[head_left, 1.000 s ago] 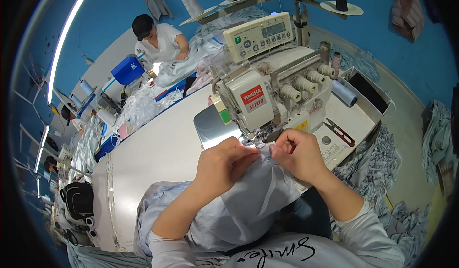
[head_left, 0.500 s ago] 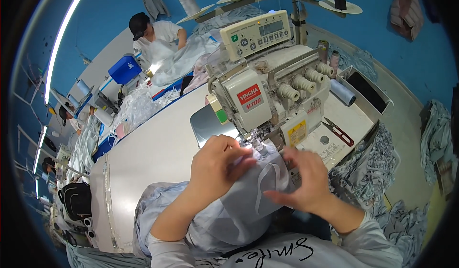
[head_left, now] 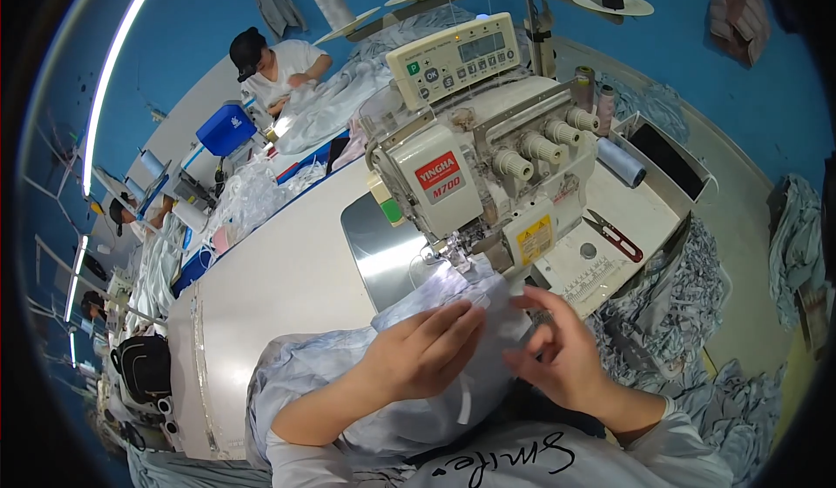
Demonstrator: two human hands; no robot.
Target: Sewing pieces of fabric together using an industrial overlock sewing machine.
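A pale blue-grey garment piece hangs over my lap and the table's front edge, its upper end under the presser foot of a white overlock sewing machine. On this fabric, just before the needle area, lies my left hand, its fingers pressed together and closed on the cloth; the thumb is hidden. To the right, beside the fabric's edge, is my right hand, fingers curved and apart with nothing visible between them. A narrow pale strip dangles from the cloth below my left hand.
Red-handled thread snips lie on the machine bed at right, near a blue thread cone. Heaped patterned fabric sits below. Another person works with cloth at the far left. A black bag is by the table's left end.
My left hand has moved down and right, away from the needle area, and its fingers straightened together on the cloth. My right hand has drawn its fingers inward slightly. The strip hangs lower.
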